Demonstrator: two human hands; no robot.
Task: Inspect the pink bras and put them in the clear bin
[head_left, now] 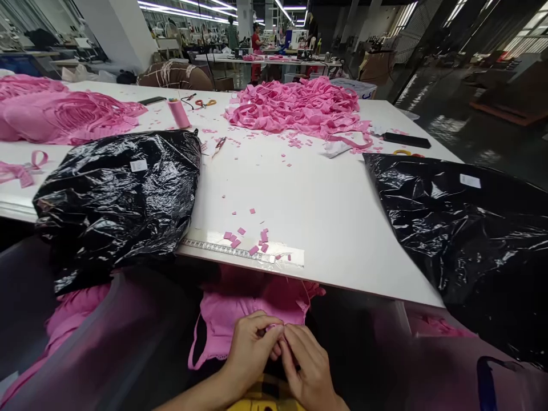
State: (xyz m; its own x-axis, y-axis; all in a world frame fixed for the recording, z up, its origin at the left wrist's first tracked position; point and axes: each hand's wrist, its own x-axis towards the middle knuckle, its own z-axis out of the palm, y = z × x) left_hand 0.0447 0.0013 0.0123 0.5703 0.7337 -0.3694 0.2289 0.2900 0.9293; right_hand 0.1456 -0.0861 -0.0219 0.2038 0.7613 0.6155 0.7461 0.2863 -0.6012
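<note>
A pink bra-like garment with a thin strap looped at its left side lies below the table's front edge, over my lap. My left hand and my right hand meet in front of it, fingertips pressed together. Between the fingertips a small bit of pink fabric shows; both hands pinch it, though most of it is hidden by the fingers. Small pink fabric squares lie on the table edge just beyond, near a measuring tape fixed along it.
Black plastic bags lie left and right on the white table. Farther back are a pink fabric heap, a thread cone, snips and orange-handled scissors. A plastic bin stands lower left.
</note>
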